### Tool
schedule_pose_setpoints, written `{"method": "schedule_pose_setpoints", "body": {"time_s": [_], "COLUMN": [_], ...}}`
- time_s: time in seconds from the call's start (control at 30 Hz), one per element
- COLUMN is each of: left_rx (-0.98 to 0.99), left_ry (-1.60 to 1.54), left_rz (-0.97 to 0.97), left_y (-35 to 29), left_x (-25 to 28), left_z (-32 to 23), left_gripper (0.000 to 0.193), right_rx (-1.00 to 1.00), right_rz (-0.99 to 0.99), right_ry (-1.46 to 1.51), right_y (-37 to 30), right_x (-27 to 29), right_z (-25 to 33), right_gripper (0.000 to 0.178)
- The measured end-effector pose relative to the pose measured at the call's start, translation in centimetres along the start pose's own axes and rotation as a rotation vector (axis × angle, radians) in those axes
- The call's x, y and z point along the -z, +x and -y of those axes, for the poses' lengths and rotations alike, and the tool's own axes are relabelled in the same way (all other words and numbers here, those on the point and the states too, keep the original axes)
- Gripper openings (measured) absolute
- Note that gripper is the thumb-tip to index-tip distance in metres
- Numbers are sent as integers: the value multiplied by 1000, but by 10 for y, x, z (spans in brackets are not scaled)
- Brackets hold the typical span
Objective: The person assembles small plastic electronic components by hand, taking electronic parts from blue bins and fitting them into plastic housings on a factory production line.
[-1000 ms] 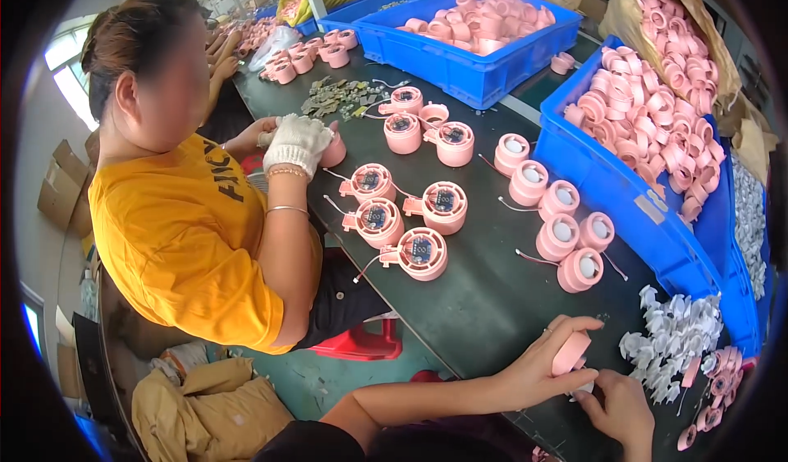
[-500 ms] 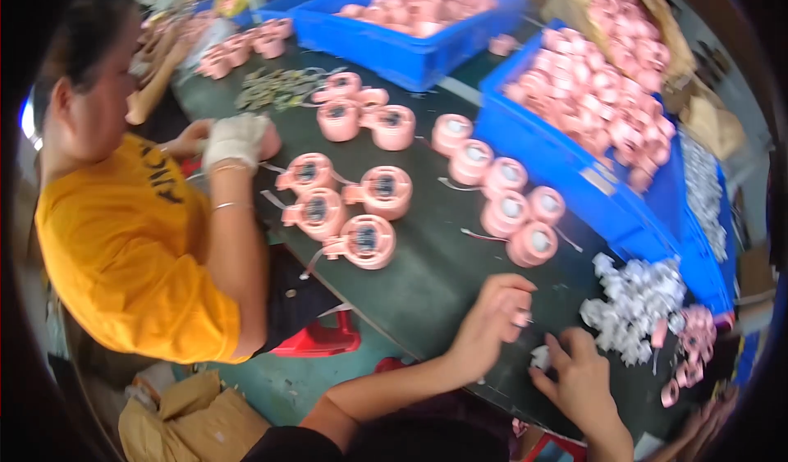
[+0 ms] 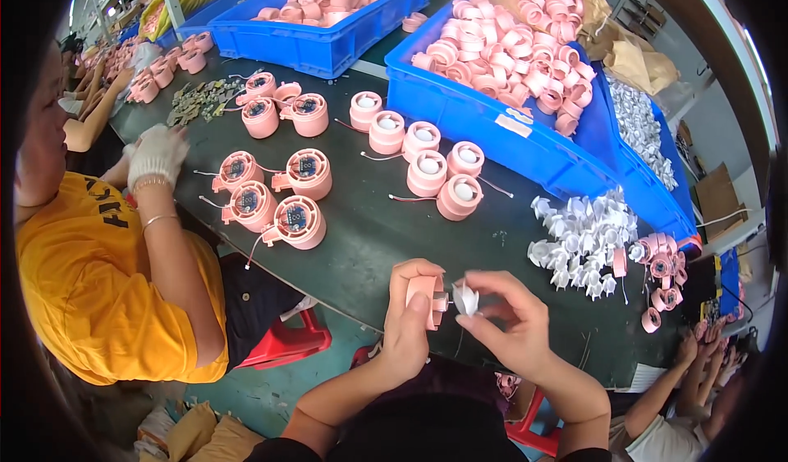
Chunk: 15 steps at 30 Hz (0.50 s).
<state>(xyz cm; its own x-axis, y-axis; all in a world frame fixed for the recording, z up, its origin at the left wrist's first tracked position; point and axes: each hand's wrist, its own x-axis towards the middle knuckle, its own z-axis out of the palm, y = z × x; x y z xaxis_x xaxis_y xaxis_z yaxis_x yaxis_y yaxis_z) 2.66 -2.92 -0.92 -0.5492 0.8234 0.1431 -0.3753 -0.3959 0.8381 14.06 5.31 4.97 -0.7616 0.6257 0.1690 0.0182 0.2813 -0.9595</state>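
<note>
My left hand (image 3: 410, 318) is closed around a pink round plastic housing (image 3: 423, 290). The housing's open side faces right, and a short part with a thin pin sticks out of it. Between the thumb and fingers of my right hand (image 3: 513, 318) is a small white finned plastic piece (image 3: 465, 299), just right of the pin; a narrow gap seems to separate them. Beyond my hands stand several pink housings with white round centres (image 3: 428, 173) and thin wires. Right of them lies a heap of white finned pieces (image 3: 587, 236).
Blue bins (image 3: 509, 146) heaped with pink parts stand along the far side of the dark table (image 3: 369, 249). Pink units with circuit boards (image 3: 300, 220) sit at left, before a co-worker in a yellow shirt (image 3: 123, 298). Loose pink rings (image 3: 661, 269) lie at right.
My right hand has lifted a white finned piece from near the tabletop and brought it beside the pink housing in my left hand. The whole view has shifted, so the table things appear further left.
</note>
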Motion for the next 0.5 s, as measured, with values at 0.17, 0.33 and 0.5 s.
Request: {"method": "schedule_pose_setpoints", "body": {"time_s": [0.17, 0.33, 0.5], "left_rx": [-188, -155, -164], "left_ry": [294, 389, 464], "left_rz": [59, 43, 45], "left_y": [-3, -4, -3], "left_x": [6, 0, 2], "left_z": [0, -10, -13], "left_gripper": [29, 27, 27], "right_rx": [2, -59, -22], "right_rz": [78, 97, 65], "right_ry": [218, 448, 443], "right_y": [-3, -4, -10], "right_x": [-4, -10, -8], "right_z": [-15, -19, -33], "right_gripper": [43, 38, 37]}}
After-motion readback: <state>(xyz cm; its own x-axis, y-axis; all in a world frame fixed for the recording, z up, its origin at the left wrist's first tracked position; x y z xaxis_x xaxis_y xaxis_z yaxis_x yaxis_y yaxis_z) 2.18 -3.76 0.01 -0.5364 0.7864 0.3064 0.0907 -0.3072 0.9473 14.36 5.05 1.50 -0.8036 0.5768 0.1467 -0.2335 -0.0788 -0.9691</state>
